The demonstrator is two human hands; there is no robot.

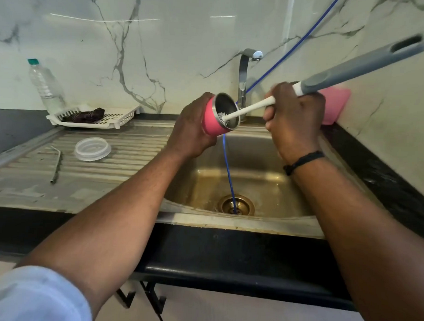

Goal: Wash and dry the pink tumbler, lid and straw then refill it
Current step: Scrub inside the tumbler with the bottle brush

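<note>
My left hand (191, 127) grips the pink tumbler (211, 122) over the sink, tipped on its side with its steel mouth facing right. My right hand (295, 120) is closed around the white and grey handle of a long bottle brush (253, 106). The brush's bristle head sits just inside the tumbler's mouth. The clear lid (93, 148) lies flat on the ribbed draining board to the left. The metal straw (57, 163) lies beside it, further left.
The steel sink (258, 176) has a blue hose (227, 165) running from the wall down into its drain. The tap (244, 75) stands behind. At the back left are a plastic water bottle (46, 85) and a white rack (111, 119) holding a dark cloth. A pink sponge (333, 104) leans at the right wall.
</note>
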